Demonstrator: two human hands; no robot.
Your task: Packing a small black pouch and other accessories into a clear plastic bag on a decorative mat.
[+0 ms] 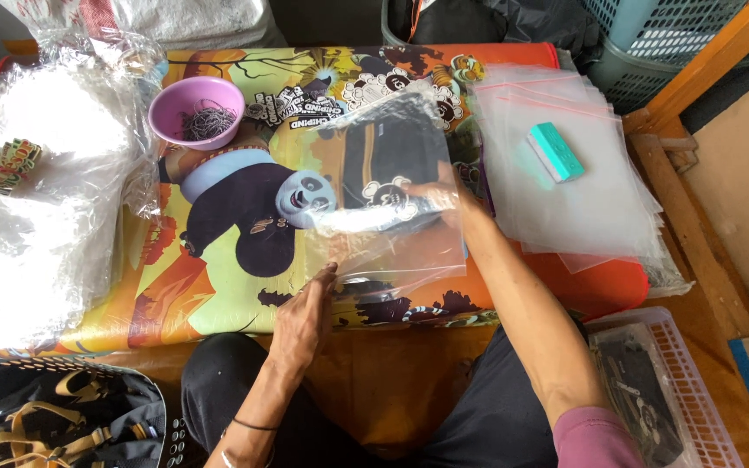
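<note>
Bagging in hand: a dark folded garment (392, 165) was seen lying inside a clear plastic bag (396, 217), on a low table with a cartoon panda top (218, 286).
Left hand (303, 316): its fingertips were pressed on the bag's near corner; whether the film was pinched or only held down could not be told.
Right hand (435, 195): it was laid flat with fingers spread, apparently inside the bag's mouth, against the garment's side.
Handling: the bag was judged thin, slippery and limp, the garment soft and light; hold would best be taken at the film's edges, close to both hands.
Long axis: the bag ran away from the left-hand grip toward the table's far edge, tilted slightly; its open side was judged to face the right hand.
Beyond the right hand: a stack of clear bags (582, 199) was weighted by a teal block (555, 152).
Beyond the left hand: a purple bowl (195, 108) of dark bands was set.
</note>
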